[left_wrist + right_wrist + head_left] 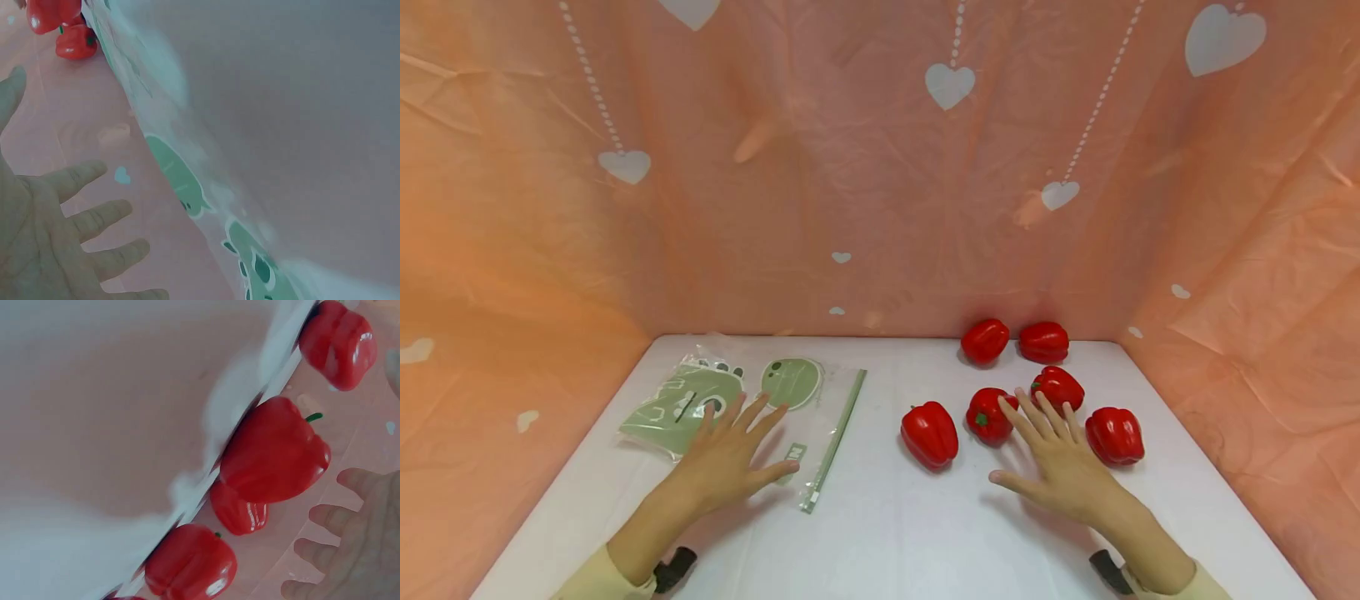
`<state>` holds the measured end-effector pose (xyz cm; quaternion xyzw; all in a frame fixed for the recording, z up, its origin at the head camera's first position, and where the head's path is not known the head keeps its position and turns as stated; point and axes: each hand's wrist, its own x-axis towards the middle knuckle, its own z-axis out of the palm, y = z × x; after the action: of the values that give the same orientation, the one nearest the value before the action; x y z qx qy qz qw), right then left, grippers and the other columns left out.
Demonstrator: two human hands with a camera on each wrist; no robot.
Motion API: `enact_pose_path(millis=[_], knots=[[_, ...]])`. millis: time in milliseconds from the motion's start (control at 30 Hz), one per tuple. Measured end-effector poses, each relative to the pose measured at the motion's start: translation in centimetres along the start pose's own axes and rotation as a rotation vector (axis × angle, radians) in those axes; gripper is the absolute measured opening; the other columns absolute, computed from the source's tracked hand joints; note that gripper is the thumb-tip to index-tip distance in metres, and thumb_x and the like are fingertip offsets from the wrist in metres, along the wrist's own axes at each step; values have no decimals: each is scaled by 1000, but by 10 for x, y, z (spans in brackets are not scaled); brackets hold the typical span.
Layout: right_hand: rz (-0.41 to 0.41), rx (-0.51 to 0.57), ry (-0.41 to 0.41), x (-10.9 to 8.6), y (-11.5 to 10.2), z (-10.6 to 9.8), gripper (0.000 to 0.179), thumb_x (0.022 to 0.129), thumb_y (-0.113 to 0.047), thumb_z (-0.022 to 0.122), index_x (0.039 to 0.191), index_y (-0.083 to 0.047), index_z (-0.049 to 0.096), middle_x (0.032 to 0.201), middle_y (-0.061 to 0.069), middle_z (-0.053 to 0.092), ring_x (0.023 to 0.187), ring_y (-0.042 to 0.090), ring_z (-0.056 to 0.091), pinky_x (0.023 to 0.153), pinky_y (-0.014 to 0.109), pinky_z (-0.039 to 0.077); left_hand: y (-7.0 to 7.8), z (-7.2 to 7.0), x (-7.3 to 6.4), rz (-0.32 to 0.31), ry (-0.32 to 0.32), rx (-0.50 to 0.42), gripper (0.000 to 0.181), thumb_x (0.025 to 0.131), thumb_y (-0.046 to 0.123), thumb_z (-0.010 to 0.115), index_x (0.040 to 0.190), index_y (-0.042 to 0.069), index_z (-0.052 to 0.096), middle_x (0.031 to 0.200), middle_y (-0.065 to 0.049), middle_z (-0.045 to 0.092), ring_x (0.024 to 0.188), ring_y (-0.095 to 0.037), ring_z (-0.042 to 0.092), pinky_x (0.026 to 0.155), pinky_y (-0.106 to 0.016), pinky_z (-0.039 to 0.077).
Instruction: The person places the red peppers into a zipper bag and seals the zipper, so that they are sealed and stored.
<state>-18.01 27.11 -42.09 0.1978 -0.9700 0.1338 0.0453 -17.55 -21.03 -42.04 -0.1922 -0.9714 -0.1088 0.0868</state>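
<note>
My left hand (718, 458) hovers with spread fingers over a clear zip bag (831, 450) with green cartoon prints, which lies flat on the left of the table. In the left wrist view the palm (37, 237) holds nothing. On the right, my right hand (1063, 471) is spread too, its fingertips nearest a red bell pepper (988, 417) with a green stem. Another bell pepper (1115, 436) lies just right of that hand, and one more (930, 435) sits to its left. The right wrist view shows the empty fingers (325, 519) apart from the peppers.
Farther back on the right lie more red bell peppers, one (1057, 389) beyond the right fingertips and two near the back edge, (985, 342) left and right. A white table (880, 533) carries everything. Orange cloth (880, 208) with white hearts encloses the back and sides.
</note>
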Motion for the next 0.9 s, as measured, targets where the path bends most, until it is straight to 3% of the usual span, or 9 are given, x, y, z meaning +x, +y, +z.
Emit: enact_pose_path(millis=[267,633,900], knots=[[-35,74,-31,6,-13,1,108,86,-72,74,171,-22,29,179,12,18,163,47,7,127,68,1,11,7,9,27,-11,21,84,96,68,65,158,13,52,165,-21,45,153,-52,36,117,-79,24],[-149,47,2,14,-27,9,103,90,-68,74,170,-18,32,178,11,22,163,41,17,128,65,11,22,12,29,21,-93,-32,87,97,67,64,161,11,48,166,-21,43,154,-54,33,119,-79,19],[-166,74,-17,19,-36,14,103,92,-69,72,170,-17,30,177,10,25,162,39,23,122,66,29,34,17,41,0,-178,-70,88,97,67,66,162,11,46,169,-21,39,156,-52,29,122,-75,18]])
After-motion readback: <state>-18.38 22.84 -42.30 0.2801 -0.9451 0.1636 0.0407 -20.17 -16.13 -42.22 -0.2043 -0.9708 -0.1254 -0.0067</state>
